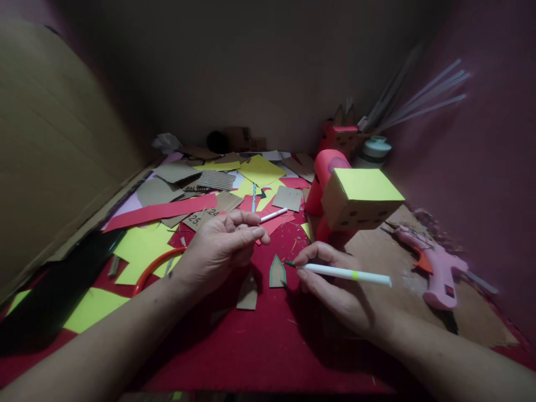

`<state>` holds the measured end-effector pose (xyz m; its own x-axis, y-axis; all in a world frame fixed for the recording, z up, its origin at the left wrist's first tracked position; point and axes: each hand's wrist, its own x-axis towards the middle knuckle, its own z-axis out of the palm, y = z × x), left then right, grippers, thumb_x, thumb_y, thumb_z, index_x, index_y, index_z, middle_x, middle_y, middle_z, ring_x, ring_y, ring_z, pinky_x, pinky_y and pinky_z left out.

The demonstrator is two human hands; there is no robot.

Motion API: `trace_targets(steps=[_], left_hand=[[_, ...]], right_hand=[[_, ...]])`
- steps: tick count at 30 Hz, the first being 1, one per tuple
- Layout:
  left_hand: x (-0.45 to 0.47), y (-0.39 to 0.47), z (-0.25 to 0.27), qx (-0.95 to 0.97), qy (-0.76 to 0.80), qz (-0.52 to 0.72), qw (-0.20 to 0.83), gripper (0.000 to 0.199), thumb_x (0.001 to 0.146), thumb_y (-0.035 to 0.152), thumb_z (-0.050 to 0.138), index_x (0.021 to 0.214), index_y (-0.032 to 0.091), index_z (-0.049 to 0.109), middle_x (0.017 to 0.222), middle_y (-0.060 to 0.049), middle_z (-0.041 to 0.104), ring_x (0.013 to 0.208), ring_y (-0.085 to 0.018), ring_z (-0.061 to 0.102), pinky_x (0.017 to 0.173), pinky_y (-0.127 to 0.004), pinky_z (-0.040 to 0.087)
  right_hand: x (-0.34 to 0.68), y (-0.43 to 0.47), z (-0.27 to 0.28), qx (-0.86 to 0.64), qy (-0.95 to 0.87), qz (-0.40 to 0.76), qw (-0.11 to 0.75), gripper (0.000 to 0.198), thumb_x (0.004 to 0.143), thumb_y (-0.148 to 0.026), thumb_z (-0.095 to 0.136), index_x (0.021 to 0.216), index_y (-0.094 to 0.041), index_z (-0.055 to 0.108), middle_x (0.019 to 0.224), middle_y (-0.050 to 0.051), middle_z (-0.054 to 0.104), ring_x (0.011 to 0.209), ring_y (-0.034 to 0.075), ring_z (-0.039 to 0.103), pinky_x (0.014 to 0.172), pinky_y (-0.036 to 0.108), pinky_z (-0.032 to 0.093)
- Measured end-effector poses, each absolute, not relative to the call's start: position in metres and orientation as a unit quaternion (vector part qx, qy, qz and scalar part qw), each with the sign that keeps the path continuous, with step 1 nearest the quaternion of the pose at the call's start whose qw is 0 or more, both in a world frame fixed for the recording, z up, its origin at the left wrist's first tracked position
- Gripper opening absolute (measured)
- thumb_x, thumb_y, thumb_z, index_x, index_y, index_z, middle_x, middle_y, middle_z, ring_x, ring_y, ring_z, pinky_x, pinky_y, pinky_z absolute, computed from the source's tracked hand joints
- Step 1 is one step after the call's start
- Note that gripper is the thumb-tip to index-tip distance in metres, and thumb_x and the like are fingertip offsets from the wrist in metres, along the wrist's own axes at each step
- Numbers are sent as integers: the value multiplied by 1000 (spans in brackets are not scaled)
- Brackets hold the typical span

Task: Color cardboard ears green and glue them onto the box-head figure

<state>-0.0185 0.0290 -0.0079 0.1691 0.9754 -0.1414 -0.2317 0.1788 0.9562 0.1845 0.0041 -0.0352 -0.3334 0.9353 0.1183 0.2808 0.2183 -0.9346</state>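
Both forearms enter from the near edge over a red mat [259,346]. Right hand [335,285] pinches a white pen [347,273] between thumb and fingers. Pen long axis runs left-right, nearly level; its green tip points left, just beside a small pointed card piece [277,272] lying on the mat. Left hand [226,245] is loosely closed around a pen cap [274,215], which sticks out to the right, tilted slightly far.

Containers: a jar [376,149] at far right, contents not visible; thin clear sticks [422,100] rise near it, their base hidden.

A yellow-topped box [360,201] partly covers a red figure [329,167]. Paper scraps [218,184] overlap at far left. A pink glue gun [439,273] lies at right. Far corner objects are too dark to identify.
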Motion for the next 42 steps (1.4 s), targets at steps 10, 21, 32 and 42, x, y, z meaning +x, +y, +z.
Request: trace_targets(steps=[10, 21, 32, 42], left_hand=[[-18, 29, -10, 415, 433, 458, 657, 6, 79, 16, 61, 84, 16, 57, 68, -3, 66, 37, 0, 29, 37, -14, 20], [-18, 31, -11, 396, 445, 462, 657, 10, 77, 15, 64, 85, 16, 59, 66, -2, 66, 36, 0, 31, 37, -14, 21], [-16, 32, -12, 393, 453, 468, 649, 8, 74, 10, 58, 81, 16, 58, 63, -2, 65, 36, -1, 33, 36, -14, 23], [-17, 32, -11, 402, 468, 455, 642, 8, 77, 19, 66, 80, 16, 59, 63, 0, 62, 38, -1, 32, 38, -15, 22]], right_hand=[[183, 2, -30, -437, -705, 425, 362, 7, 79, -20, 54, 83, -17, 59, 65, 1, 61, 55, 11, 55, 48, 22, 44], [183, 3, -32, -443, -704, 426, 356, 7, 80, -21, 54, 84, -18, 59, 66, 1, 62, 55, 12, 54, 48, 22, 43], [184, 3, -34, -435, -704, 431, 360, 5, 81, -20, 55, 84, -19, 58, 66, 0, 61, 56, 11, 55, 50, 22, 44], [186, 4, -43, -423, -694, 450, 370, 4, 86, -21, 56, 88, -19, 59, 68, -2, 59, 57, 9, 52, 50, 20, 40]])
